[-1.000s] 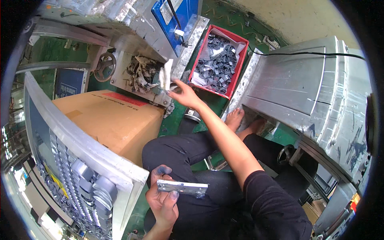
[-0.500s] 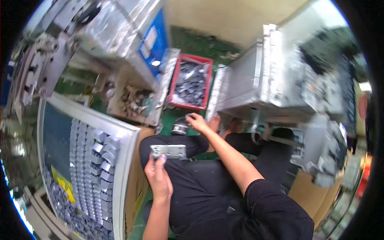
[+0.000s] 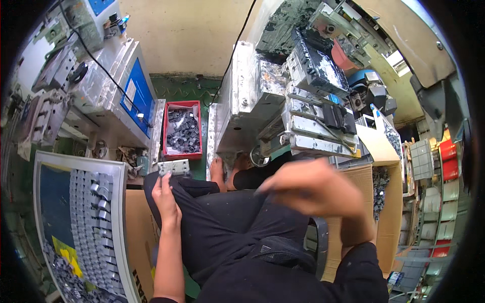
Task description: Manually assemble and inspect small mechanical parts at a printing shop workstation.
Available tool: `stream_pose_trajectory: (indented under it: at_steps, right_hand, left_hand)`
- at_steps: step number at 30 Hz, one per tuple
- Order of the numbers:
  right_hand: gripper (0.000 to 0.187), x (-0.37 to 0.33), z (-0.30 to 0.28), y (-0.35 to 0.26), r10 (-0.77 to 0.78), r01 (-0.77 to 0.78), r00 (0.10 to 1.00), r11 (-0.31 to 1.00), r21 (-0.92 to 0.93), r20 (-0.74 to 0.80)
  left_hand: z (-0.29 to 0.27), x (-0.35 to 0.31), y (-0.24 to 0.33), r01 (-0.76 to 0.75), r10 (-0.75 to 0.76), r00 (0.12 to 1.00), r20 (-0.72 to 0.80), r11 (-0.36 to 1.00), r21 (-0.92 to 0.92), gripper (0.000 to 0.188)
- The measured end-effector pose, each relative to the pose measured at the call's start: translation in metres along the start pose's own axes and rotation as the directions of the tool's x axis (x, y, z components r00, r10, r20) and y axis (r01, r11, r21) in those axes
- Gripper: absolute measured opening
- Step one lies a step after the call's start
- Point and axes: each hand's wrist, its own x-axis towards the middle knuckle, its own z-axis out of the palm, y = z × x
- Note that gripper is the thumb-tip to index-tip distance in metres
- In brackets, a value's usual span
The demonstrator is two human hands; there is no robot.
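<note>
Over my left thigh, my left hand [image 3: 165, 197] grips a flat grey metal plate [image 3: 174, 167] with several small holes by its lower edge, thumb on top. My right hand [image 3: 321, 189] is raised over my right thigh, close to the camera and smeared by motion. Its fingers look curled together, with a small dark tip poking out to the left that is too blurred to name. Beside my left arm stands a framed tray [image 3: 124, 222] holding rows of small curved grey pieces [image 3: 93, 222] and a loose heap of them.
A red bin [image 3: 201, 146] of small dark parts sits on the green floor ahead. Metal machine cabinets [image 3: 136, 96] flank it, with another machine [image 3: 240, 106] on the right. An open cardboard box [image 3: 348, 202] with dark parts stands at my right. My bare feet [image 3: 217, 171] rest ahead.
The view has swung to the right, bringing the right-hand machine and box into sight. My right hand has come back from near the red bin toward me. The plate stays in my left hand.
</note>
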Motion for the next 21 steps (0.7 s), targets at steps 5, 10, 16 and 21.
stream_pose_trajectory:
  at_steps: [5,10,16,21]
  right_hand:
    - [0.021,0.011,-0.061,-0.003,0.076,-0.249,0.926,0.857,-0.451,-0.369]
    - [0.022,0.023,-0.071,0.021,0.042,-0.262,0.935,0.753,-0.604,-0.353]
    - [0.027,0.032,-0.068,0.028,0.074,-0.264,0.942,0.767,-0.584,-0.328]
    - [0.033,0.036,-0.066,0.024,0.085,-0.269,0.936,0.799,-0.538,-0.342]
  left_hand:
    - [0.012,-0.006,-0.002,-0.030,0.031,0.997,0.074,0.999,-0.015,0.015]
    - [0.027,-0.007,-0.013,-0.048,0.059,0.989,0.135,0.995,-0.086,0.015]
    - [0.030,-0.008,-0.016,-0.028,0.035,0.986,0.160,0.998,-0.048,0.015]
    - [0.030,-0.006,-0.019,-0.029,0.039,0.987,0.158,0.998,-0.063,0.015]
